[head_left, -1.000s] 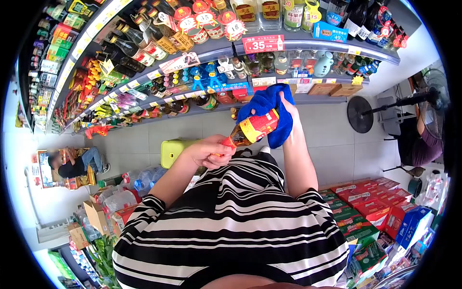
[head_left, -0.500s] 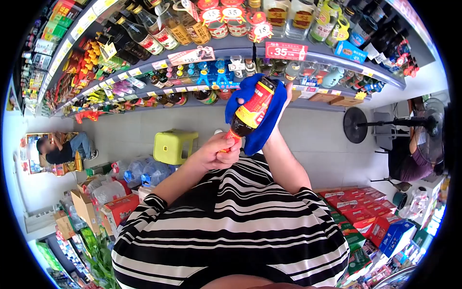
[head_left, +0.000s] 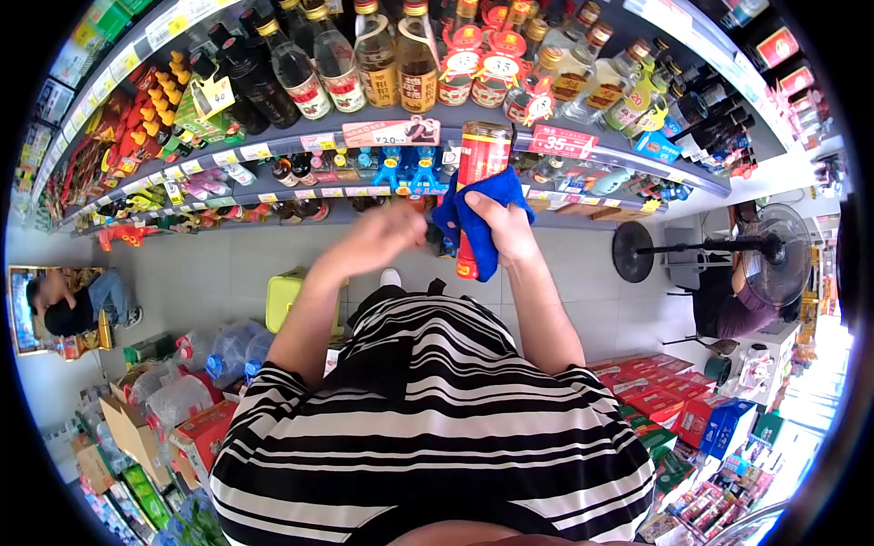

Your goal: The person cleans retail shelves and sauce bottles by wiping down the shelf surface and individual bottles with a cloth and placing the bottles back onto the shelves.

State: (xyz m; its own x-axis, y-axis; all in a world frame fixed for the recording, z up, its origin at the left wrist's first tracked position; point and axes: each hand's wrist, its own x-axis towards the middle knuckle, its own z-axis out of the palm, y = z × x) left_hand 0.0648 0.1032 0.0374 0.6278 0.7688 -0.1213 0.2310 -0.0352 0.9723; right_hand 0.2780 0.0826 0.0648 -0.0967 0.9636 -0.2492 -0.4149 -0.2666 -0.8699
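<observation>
A red-labelled bottle (head_left: 483, 153) stands almost upright in front of the lower shelves, its red cap end pointing down toward me. The blue cloth (head_left: 492, 200) is wrapped around its middle. My right hand (head_left: 506, 227) is closed on the bottle through the cloth, thumb on top. To the left of the bottle, apart from it, my left hand (head_left: 385, 238) is raised and smeared by motion, so its fingers are unclear. Glass bottles (head_left: 416, 59) with tags line the shelf (head_left: 328, 136) beyond both hands.
A yellow-green stool (head_left: 284, 300) is on the floor at left, near large plastic bottles (head_left: 238, 350). Red boxes (head_left: 655, 387) are stacked at right. A black fan (head_left: 632, 252) stands beyond them. One person (head_left: 77, 305) sits far left, another person (head_left: 728, 309) far right.
My left hand has let go of the bottle's neck and moved away to the left. The bottle, tilted before, is now nearly upright in my right hand. The view has shifted along the shelves.
</observation>
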